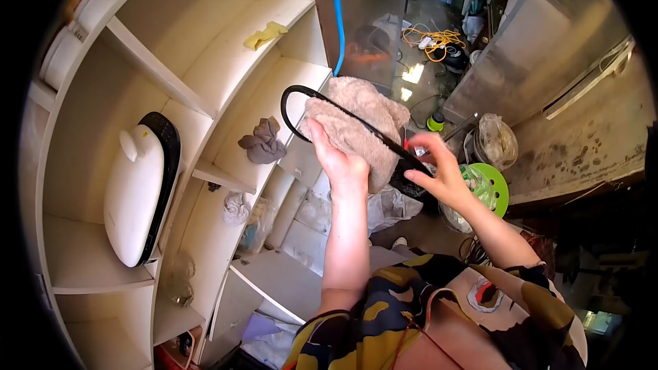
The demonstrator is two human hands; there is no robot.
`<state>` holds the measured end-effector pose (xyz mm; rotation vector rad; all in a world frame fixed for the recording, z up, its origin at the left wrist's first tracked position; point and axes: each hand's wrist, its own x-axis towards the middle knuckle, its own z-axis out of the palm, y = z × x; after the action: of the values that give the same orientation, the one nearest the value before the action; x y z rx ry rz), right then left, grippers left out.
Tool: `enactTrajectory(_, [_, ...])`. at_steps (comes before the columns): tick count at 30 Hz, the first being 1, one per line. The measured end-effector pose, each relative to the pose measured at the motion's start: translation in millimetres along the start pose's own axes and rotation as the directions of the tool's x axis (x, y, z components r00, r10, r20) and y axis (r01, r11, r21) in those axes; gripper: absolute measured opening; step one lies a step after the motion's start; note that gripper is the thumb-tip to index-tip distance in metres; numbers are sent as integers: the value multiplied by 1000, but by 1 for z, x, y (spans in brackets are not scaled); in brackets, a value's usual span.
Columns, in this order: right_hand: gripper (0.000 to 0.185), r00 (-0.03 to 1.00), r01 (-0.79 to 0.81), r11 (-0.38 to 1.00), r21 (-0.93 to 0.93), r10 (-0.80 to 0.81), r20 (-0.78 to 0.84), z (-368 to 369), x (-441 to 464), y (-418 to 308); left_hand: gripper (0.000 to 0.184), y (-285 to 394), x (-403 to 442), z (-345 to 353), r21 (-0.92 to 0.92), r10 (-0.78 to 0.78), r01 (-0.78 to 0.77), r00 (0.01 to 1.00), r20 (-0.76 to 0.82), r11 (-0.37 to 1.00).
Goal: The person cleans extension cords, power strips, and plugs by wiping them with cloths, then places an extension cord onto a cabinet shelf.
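A fluffy, pinkish-beige plush piece is in front of me, with a thick black strap looping out at the left and running across its front. My left hand grips the plush from below, thumb up along its near side and fingers hidden behind it. At the strap's right end, my right hand curls its fingers and thumb around the black band. Dark material shows just below that hand; I cannot make out what it is. A crumpled grey cloth lies on the shelf left of the plush.
Curved white shelving fills the left side, holding a white-and-black appliance, a yellow cloth and a glass jar. Right of me are a lime-green lid and a bucket. An orange cable lies on the far floor.
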<state>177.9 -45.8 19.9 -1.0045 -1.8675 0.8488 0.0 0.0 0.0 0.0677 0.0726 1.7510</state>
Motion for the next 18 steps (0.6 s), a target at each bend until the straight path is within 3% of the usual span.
enactTrajectory(2, [23, 934, -339, 936, -97, 348, 88, 10, 2, 5, 57, 10, 4, 10, 3, -111, 111, 994, -14, 994])
enactTrajectory(3, [23, 957, -287, 957, 43, 285, 51, 37, 13, 14, 57, 29, 11, 19, 152, -107, 101, 994, 31, 983])
enactTrajectory(6, [17, 986, -142, 988, 57, 147, -82, 5, 25, 8, 63, 1, 1, 22, 663, -86, 17, 994, 71, 749])
enactTrajectory(7, [18, 981, -71, 994, 83, 85, -173, 2, 32, 10, 65, 1, 10, 15, 793, 41, -205, 974, 222, 573])
enactTrajectory(9, [19, 928, -269, 950, 161, 300, -220, -19, 38, 1, 65, 8, 8, 13, 848, 119, -152, 987, 106, 508])
enactTrajectory(10, [20, 936, -221, 973, 69, 232, -264, -23, 43, 9, 62, 19, 1, 24, 804, 101, -152, 988, 115, 575])
enactTrajectory(11, [20, 936, -238, 971, -17, 225, -271, -29, 44, 9, 60, 25, -4, 29, 815, 164, -187, 980, 114, 549])
enactTrajectory(13, [22, 943, -250, 964, -95, 219, -251, -27, 45, 9, 60, 34, -10, 29, 847, 143, -372, 928, 344, 379])
enactTrajectory(15, [25, 959, -216, 949, -230, 162, -235, -17, 45, 6, 55, 31, -25, 41, 944, -137, -316, 935, 327, 95])
enactTrajectory(16, [23, 967, -232, 935, -269, 193, -166, -12, 44, 2, 48, 26, -21, 40, 863, -278, -496, 846, 456, -96])
enactTrajectory(17, [23, 966, -239, 930, -277, 200, -162, -8, 43, 0, 42, 20, -15, 43, 646, -402, -715, 692, 600, -268])
enactTrajectory(18, [22, 981, -125, 951, -282, 76, -180, -3, 41, -3, 43, 14, -10, 47, 544, -463, -793, 605, 648, -275])
